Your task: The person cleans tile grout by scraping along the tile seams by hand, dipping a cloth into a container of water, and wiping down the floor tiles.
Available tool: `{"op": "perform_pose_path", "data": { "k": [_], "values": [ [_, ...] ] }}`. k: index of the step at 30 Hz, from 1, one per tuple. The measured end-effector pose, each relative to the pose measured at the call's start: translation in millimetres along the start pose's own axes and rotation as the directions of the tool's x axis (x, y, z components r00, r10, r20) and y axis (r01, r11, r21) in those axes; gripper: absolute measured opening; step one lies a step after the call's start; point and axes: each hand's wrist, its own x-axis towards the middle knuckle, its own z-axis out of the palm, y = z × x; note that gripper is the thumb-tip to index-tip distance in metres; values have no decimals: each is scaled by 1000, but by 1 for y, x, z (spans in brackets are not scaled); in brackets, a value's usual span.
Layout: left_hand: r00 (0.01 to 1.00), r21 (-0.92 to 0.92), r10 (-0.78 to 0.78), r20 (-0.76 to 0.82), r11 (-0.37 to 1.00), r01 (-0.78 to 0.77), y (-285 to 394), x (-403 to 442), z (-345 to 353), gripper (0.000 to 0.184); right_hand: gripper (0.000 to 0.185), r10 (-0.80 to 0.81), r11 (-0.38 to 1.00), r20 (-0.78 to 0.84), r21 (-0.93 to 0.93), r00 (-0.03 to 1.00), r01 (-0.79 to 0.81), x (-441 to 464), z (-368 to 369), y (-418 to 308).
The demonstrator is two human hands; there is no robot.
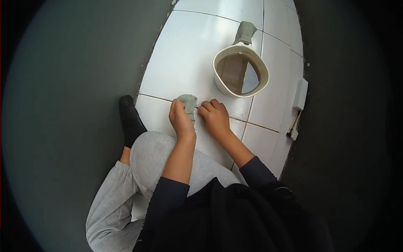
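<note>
My left hand (181,117) is wrapped round a lump of grey-green clay (188,103), held just above the white tiles. Close on its right, my right hand (214,115) has its fingers curled inward near the clay; whether they pinch something small is hidden. Beyond my hands stands a white tub (217,80) of brownish water. A second grey-green block (245,32) sits on the tiles behind the tub, by its far rim.
White tiles (189,50) with dark joints form the surface. At the right edge lies a white object (300,94) with a thin dark part below it. My bent leg in grey trousers (153,151) and a black sock (130,119) are at the left.
</note>
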Motion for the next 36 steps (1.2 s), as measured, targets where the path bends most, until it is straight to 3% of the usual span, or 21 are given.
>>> {"op": "perform_pose_path", "data": {
  "k": [7, 11, 15, 19, 22, 31, 36],
  "values": [
    [1000, -39, 7, -10, 999, -8, 1, 4, -3, 16, 10, 86, 993, 27, -84, 996, -83, -36, -45, 27],
    [994, -24, 94, -53, 995, -96, 0, 1, 3, 16, 12, 147, 976, 23, -164, 989, -141, -66, -70, 47],
    [975, -60, 190, -116, 978, -198, 2, -1, 2, 17, 12, 34, 999, -17, -26, 999, -35, -37, -38, 25],
    [965, -85, 173, -197, 977, -193, 11, -5, -1, 19, 10, -75, 996, -45, 52, 996, 77, 15, 16, -13],
    [966, -101, 165, -201, 977, -188, 13, -5, -5, 20, 9, -64, 998, -20, 20, 998, 65, 23, 21, -19],
    [986, -77, 99, -133, 991, -109, 6, -3, 2, 18, 12, 101, 984, 15, -152, 995, -98, -66, -72, 49],
    [983, -79, 127, -129, 987, -138, 4, -4, 3, 16, 9, -30, 999, -5, -20, 1000, 30, -22, -24, 16]
  ]
}}
